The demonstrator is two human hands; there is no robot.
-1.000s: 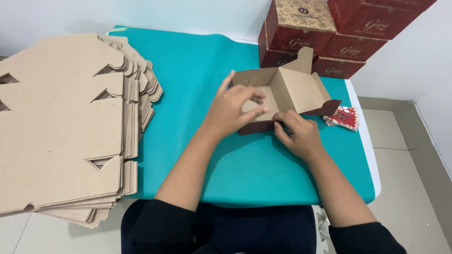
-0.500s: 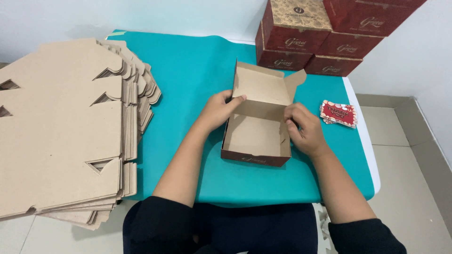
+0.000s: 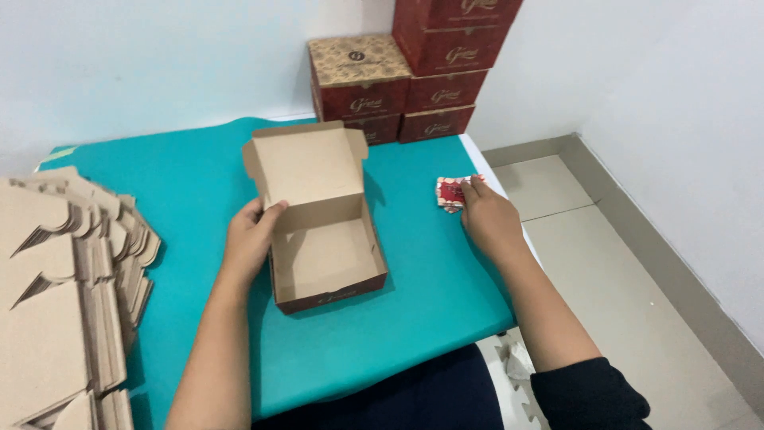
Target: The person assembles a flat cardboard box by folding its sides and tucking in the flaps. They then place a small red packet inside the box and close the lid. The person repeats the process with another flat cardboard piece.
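Observation:
An open cardboard box [image 3: 326,255] with a dark red outside stands on the teal table cover [image 3: 414,318], its lid [image 3: 306,163] raised toward the wall. My left hand [image 3: 251,239] grips the box's left wall, thumb at the rim. My right hand [image 3: 489,219] lies to the right of the box, its fingertips resting on a small red and white packet [image 3: 450,193] near the table's right edge. The inside of the box looks empty.
A tall pile of flat cardboard blanks [image 3: 64,295] fills the left side. Several closed dark red boxes [image 3: 414,72] are stacked against the wall at the back. Beyond the table's right edge lies a beige tiled floor [image 3: 637,302].
The box has gone from half folded to standing open with its lid up. My right hand left the box and moved right onto the small packet. The view shifted right.

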